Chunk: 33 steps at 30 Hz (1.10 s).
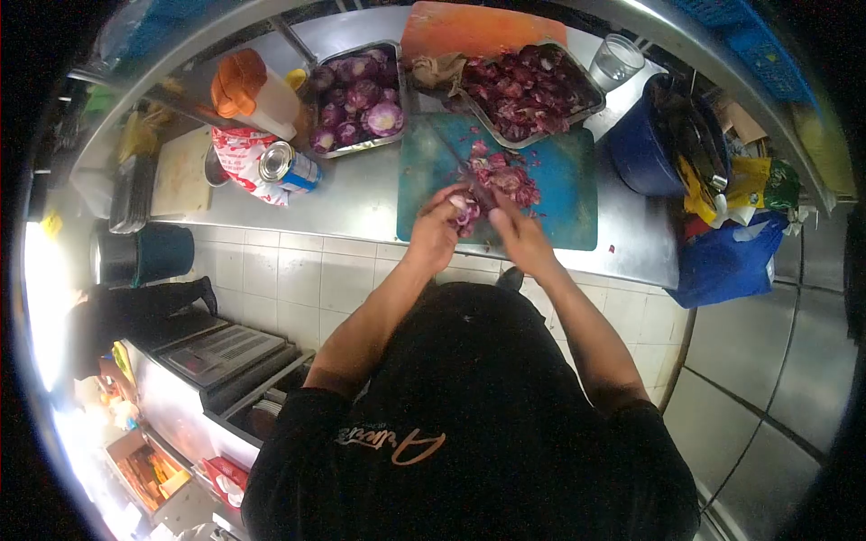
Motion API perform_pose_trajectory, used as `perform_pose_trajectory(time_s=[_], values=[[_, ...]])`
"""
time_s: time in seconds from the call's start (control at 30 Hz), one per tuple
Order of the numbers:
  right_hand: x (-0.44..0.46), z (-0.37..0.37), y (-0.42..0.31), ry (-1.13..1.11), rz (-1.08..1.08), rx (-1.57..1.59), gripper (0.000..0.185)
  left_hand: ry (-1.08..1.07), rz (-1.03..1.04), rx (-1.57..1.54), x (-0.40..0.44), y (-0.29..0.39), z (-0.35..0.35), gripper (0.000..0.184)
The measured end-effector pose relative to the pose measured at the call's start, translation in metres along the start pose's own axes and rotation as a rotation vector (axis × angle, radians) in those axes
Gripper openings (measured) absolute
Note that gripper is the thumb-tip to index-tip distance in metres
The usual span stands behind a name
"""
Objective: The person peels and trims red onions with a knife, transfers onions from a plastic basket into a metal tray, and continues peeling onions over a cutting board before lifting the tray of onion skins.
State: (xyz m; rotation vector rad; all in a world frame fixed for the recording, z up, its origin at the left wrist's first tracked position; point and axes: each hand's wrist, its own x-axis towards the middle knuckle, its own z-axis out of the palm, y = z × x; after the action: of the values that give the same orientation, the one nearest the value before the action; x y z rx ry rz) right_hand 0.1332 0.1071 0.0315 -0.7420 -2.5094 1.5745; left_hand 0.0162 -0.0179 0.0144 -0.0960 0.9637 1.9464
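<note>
My left hand (435, 236) is closed round a red onion (465, 213) at the near edge of a blue-green cutting board (564, 207). In my right hand (521, 236) is a knife (462, 162), its blade pointing away from me and to the left, close beside the onion. Loose onion skins (510, 180) lie on the board just beyond my hands. Behind the board, a metal tray (516, 144) is heaped with dark red onion skins (528, 90). To its left, another metal tray (368, 146) holds several peeled red onions (363, 96).
Left on the steel counter (352, 194) are a can (287, 168), a red-and-white bag (244, 162) and an orange-lidded jug (257, 95). A glass (617, 61) stands at the back right, near a blue bucket (645, 140). An orange board (483, 27) lies behind; a person's dark-clothed leg (171, 298) shows at left.
</note>
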Motion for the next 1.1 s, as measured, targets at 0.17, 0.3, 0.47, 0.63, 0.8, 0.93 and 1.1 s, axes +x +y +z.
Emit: perform_pose_trajectory(time_s=[0.17,0.3,0.47,0.63,0.8,0.93,1.1], values=[[-0.012,-0.01,-0.005,-0.051,-0.069,-0.026,0.058,0.066,0.09,0.085,-0.002,0.002,0.001,0.025],[-0.015,-0.01,-0.022,-0.166,-0.066,-0.059,0.059,0.063,0.079,0.079,-0.004,0.002,-0.002,0.022],[-0.012,-0.006,-0.015,-0.156,-0.102,-0.107,0.058,0.06,0.064,0.143,0.003,-0.002,-0.012,0.021],[-0.001,0.002,0.004,-0.069,0.107,0.103,0.056,0.079,0.064,0.25,-0.004,0.01,0.002,0.022],[-0.009,-0.004,-0.008,-0.045,-0.125,-0.065,0.051,0.077,0.057,0.163,0.0,0.007,0.006,0.021],[-0.005,0.0,-0.015,-0.096,0.016,-0.05,0.052,-0.001,0.05,0.147,0.006,-0.001,-0.01,0.018],[0.002,-0.003,0.01,-0.086,0.11,0.079,0.054,0.051,0.03,0.146,0.007,0.002,-0.012,0.02]])
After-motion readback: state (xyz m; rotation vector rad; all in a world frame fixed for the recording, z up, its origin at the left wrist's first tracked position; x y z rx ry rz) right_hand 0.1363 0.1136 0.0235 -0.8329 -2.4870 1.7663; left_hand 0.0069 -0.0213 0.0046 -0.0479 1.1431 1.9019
